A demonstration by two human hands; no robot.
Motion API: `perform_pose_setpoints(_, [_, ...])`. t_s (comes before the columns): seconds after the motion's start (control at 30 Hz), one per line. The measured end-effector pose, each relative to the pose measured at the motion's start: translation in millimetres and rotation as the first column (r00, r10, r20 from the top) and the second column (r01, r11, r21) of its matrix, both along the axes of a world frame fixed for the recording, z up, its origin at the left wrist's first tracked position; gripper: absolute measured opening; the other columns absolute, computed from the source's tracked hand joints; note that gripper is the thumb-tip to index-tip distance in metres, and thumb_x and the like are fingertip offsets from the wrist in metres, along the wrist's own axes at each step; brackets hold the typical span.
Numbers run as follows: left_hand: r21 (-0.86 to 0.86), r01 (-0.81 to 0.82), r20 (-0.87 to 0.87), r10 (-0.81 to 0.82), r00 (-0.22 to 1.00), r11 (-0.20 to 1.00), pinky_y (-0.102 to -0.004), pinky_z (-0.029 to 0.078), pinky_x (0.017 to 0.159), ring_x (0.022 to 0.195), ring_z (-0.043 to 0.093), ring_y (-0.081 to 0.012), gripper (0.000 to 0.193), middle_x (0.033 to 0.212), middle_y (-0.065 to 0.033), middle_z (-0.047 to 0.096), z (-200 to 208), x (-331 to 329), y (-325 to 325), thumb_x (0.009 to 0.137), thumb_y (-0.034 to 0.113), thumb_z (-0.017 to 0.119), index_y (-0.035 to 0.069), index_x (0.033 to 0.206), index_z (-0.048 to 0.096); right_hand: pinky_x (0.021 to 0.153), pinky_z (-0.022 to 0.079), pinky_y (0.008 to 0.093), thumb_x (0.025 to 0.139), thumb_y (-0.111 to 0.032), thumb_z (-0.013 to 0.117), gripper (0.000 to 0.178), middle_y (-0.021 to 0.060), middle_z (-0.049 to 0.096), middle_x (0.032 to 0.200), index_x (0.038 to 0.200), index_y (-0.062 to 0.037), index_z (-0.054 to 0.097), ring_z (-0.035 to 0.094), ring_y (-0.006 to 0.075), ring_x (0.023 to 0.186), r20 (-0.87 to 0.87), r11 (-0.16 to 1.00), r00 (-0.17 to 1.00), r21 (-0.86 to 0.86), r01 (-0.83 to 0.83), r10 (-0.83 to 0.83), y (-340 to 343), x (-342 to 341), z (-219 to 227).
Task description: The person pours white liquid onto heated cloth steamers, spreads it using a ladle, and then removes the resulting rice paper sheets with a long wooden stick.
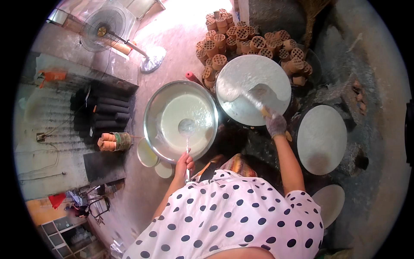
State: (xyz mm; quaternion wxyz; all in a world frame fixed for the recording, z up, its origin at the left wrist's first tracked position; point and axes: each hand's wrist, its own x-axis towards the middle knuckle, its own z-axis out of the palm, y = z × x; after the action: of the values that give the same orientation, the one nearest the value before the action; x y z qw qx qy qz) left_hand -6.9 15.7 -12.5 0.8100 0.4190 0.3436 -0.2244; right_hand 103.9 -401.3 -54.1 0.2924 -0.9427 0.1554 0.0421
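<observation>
My bare left hand (184, 162) is closed round the handle of a metal ladle (187, 128). The ladle's bowl lies at the milky white batter (181, 105) inside a wide metal basin (149, 117). A glove covers my right hand (276, 124), which grips the yellowish handle of a tool with a long pale blade (250, 97). Motion blurs the blade, so its exact kind cannot be told. It reaches over a large round white surface (246, 67), on which wet white batter and a darker grey patch show. Whether the blade touches that surface is unclear.
Two more white discs (322, 139) (330, 203) stand to the right. Several perforated orange-brown cylinders (220, 41) are stacked beyond. Two pale tubs (148, 153) (164, 169) sit beside the basin. A standing fan (103, 30) is far left, above dark rolls (110, 108).
</observation>
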Motion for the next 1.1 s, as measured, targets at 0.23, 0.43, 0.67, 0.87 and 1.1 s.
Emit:
perform_pose_setpoints(0.23, [0.029,-0.015,-0.006,0.015,1.000,0.999,-0.0224,0.031,0.037,0.041,0.035,-0.0054,0.033,0.062,0.0054,0.038,12,-16,-11,0.100,0.018,0.038,0.015,0.132,0.042,0.086,0.048,0.0391,0.075,-0.027,0.067,0.046,0.0164,0.064,0.105,0.121,-0.0257,0.062,0.062,0.0319,0.097,-0.096,0.915,0.910,0.027,-0.403,0.404,-65,59,4])
perform_pose_setpoints(0.43, [0.095,0.023,-0.042,-0.020,0.999,0.995,-0.0222,0.032,0.036,0.040,0.035,-0.0061,0.031,0.061,0.0045,0.038,16,-31,-4,0.098,0.016,0.040,0.016,0.130,0.044,0.089,0.046,0.0359,0.075,-0.017,0.067,0.044,0.0117,0.065,0.113,0.119,-0.0195,0.063,0.061,0.0294,0.104,-0.033,0.966,0.970,0.113,-0.234,0.239,-69,75,8])
perform_pose_setpoints(0.67, [0.108,0.065,-0.030,-0.063,0.998,0.992,-0.0243,0.032,0.036,0.039,0.036,-0.0067,0.034,0.060,0.0050,0.039,8,-19,23,0.098,0.016,0.040,0.015,0.132,0.043,0.093,0.046,0.0341,0.083,-0.010,0.061,0.040,0.0113,0.062,0.119,0.123,-0.0067,0.059,0.060,0.0258,0.106,-0.116,0.932,0.983,0.351,-0.094,0.142,-88,-46,23])
perform_pose_setpoints(0.87, [0.068,0.166,0.005,-0.166,0.986,0.984,-0.0238,0.033,0.036,0.040,0.037,-0.0067,0.035,0.060,0.0044,0.039,1,-7,61,0.097,0.018,0.043,0.016,0.132,0.042,0.060,0.047,0.0376,0.095,-0.024,0.052,0.027,0.0148,0.067,0.085,0.105,-0.0034,0.066,0.057,0.0211,0.067,0.023,0.888,0.931,0.308,0.341,-0.365,38,-105,-20])
perform_pose_setpoints(1.1, [0.006,0.228,0.003,-0.228,0.974,0.974,-0.0230,0.031,0.036,0.040,0.037,-0.0066,0.035,0.061,0.0041,0.039,-1,1,119,0.098,0.017,0.041,0.016,0.133,0.042,0.034,0.037,0.0311,0.092,-0.026,0.048,0.023,0.0067,0.055,0.058,0.089,-0.0057,0.059,0.049,0.0160,0.038,-0.195,0.403,0.758,0.750,0.524,-0.623,237,-33,-69])
